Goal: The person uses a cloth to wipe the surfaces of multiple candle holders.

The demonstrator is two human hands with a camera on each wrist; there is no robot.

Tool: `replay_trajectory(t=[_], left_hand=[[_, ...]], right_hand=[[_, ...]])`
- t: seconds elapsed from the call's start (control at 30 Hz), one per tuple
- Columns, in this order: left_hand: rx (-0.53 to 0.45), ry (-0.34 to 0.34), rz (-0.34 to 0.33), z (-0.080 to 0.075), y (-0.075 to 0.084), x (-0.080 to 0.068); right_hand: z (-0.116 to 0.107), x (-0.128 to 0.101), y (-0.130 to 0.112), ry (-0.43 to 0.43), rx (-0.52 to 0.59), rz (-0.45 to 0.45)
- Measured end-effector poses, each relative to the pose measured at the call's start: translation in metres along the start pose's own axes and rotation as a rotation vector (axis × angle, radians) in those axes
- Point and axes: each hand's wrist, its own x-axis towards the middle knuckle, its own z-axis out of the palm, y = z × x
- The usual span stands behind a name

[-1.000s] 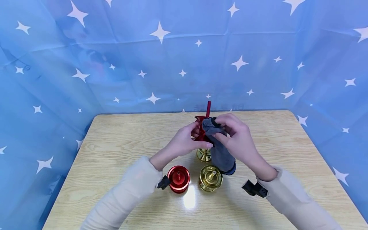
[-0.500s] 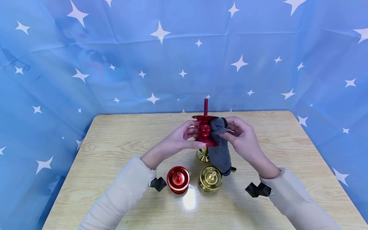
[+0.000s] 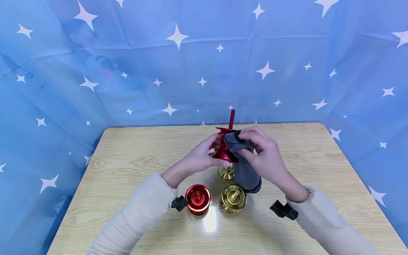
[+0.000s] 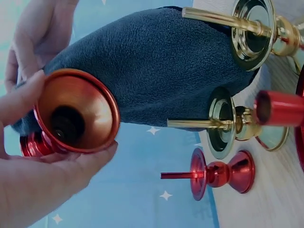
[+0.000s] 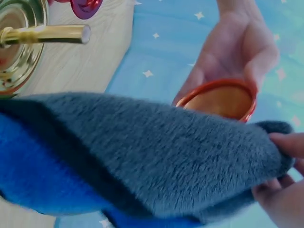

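Observation:
Up off the table, my left hand (image 3: 201,154) holds a red metal candlestick (image 3: 225,154) by its rim and foot, its spike pointing up and leaning slightly right. The left wrist view looks into its hollow base (image 4: 90,107), with thumb and fingers on either side. My right hand (image 3: 266,152) pinches a dark grey plush cloth (image 3: 246,171) and presses it against the candlestick's right side, hiding part of the stem. The cloth's lower end hangs down, and its blue underside (image 5: 42,166) shows in the right wrist view.
On the wooden table (image 3: 134,152) stand a second red candlestick (image 3: 198,199) and a gold candlestick (image 3: 233,198) in front. Another gold one (image 3: 226,173) is partly covered behind. The left wrist view also shows a further red candlestick (image 4: 218,174). A blue star-patterned curtain (image 3: 204,63) surrounds the table.
Half a second ago the candlestick stood more upright, with the cloth at its right side. Now it leans right, and the right hand has moved left, bringing the cloth across its front.

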Motion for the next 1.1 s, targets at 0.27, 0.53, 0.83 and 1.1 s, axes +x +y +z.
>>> replay_trajectory(t=[0.27, 0.53, 0.83, 1.1], left_hand=[[-0.043, -0.020, -0.047, -0.002, 0.000, -0.002], [-0.228, -0.155, 0.025, -0.007, 0.003, -0.006], [-0.042, -0.023, -0.022, 0.004, 0.006, -0.005], [-0.097, 0.007, -0.002, 0.003, 0.003, -0.004]], right_hand=[[-0.009, -0.008, 0.011, -0.010, 0.152, 0.131], [-0.017, -0.012, 0.024, -0.023, 0.131, 0.324], [-0.011, -0.010, 0.017, -0.007, 0.101, 0.268], [-0.012, -0.011, 0.014, 0.008, 0.169, 0.162]])
